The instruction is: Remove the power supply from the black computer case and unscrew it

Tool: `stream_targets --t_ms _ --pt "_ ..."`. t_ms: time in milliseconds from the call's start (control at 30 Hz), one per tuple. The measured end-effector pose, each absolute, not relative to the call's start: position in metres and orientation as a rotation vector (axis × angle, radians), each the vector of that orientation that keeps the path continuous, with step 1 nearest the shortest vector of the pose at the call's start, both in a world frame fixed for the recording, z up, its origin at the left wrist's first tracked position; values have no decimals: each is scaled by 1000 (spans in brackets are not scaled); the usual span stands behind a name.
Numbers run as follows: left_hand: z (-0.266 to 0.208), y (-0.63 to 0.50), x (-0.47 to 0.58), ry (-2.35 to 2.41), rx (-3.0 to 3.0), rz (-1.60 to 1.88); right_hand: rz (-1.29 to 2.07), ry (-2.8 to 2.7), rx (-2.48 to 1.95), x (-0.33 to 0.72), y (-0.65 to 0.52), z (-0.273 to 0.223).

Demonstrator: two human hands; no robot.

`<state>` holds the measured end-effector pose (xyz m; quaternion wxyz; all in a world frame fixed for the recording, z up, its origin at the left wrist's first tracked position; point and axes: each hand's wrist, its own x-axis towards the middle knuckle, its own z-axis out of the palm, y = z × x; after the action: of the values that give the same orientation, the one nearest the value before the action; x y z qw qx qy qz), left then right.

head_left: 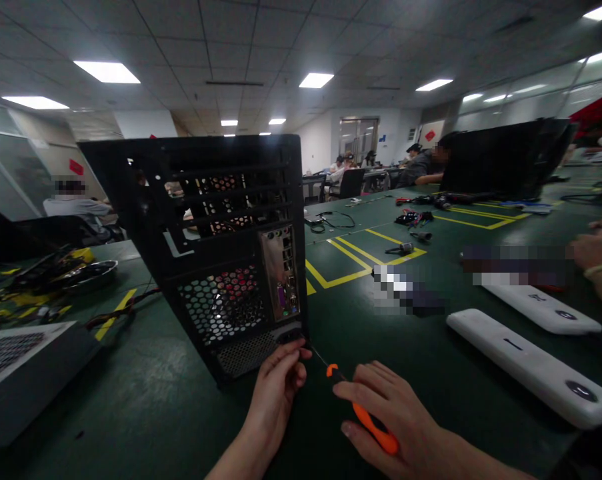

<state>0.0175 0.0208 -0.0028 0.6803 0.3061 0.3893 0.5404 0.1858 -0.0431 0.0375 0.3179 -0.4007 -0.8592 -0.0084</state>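
Observation:
A black computer case (165, 267) stands upright on the green table, its rear panel facing me. The port plate (277, 267) shows on the panel's right side, and a power supply grille (245, 353) is at the bottom. My right hand (385, 407) grips an orange-handled screwdriver (365, 420). Its thin shaft points up and left to the case's lower right corner. My left hand (283, 377) is at that corner, its fingers pinched together beside the screwdriver's tip. Whatever those fingers hold, if anything, is too small to make out.
To the left lie a grey power supply box (35, 373), cables and a metal bowl (93, 273). Two white elongated devices (525, 360) lie on the right, near another person's hand (601, 257). Farther back are loose cables (413, 217) and a black monitor (501, 160).

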Motion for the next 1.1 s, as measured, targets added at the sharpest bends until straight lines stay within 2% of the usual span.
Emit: stream_targets --t_ms 1100 --pt "-7 22 18 880 666 1236 -143 -2207 -1016 183 -44 31"
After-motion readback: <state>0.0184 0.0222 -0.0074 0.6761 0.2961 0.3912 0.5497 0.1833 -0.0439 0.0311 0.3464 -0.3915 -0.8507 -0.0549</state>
